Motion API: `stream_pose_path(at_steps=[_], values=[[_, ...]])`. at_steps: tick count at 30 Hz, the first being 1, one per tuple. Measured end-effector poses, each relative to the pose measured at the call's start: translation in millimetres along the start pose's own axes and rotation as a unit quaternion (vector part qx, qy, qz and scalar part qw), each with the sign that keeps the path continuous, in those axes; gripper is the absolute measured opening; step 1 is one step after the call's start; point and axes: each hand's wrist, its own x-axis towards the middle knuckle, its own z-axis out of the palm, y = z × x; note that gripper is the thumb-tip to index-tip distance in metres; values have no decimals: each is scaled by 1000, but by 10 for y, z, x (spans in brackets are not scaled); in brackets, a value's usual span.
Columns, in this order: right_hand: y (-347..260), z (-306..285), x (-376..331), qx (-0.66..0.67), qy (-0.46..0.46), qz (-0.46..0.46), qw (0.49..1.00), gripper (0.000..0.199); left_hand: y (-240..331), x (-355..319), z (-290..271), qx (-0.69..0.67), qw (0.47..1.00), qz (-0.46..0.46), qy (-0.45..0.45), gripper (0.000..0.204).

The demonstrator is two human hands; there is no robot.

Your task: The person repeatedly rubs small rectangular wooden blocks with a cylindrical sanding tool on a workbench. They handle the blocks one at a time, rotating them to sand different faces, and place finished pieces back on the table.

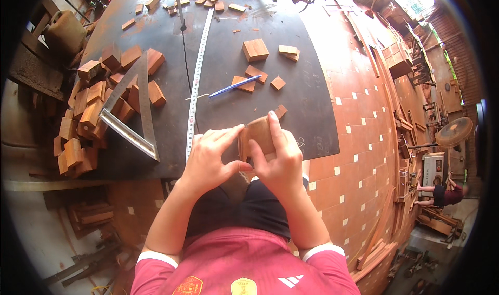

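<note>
Just above the near edge of the dark table, a flat brown wooden block [259, 132] is held up between my two hands. My right hand [280, 160] grips it, with the thumb across its face and a finger along its right edge. My left hand [207, 153] pinches at its left edge, fingertips at the top and thumb lower down. The block's underside is hidden. A small wooden piece [280, 111] lies just past my right fingertips. Farther off, a blue pen [235, 86] rests across a small flat block [249, 83].
A heap of wooden blocks [91, 110] fills the table's left side, with a metal set square [145, 103] leaning on it. A measuring strip [196, 82] runs lengthwise down the dark table [218, 51]. Offcuts [205, 0] lie at the far end. A fan [454, 132] and another person [449, 193] are far right.
</note>
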Motion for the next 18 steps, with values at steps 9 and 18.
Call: stream_pose_path(at_steps=[9, 18], values=[[-51, -378, -454, 7, -48, 2, 999, 71, -13, 2, -3, -15, 1000, 0, -7, 92], [202, -471, -942, 86, -43, 108, 989, 70, -12, 37, 33, 21, 999, 42, 18, 90]])
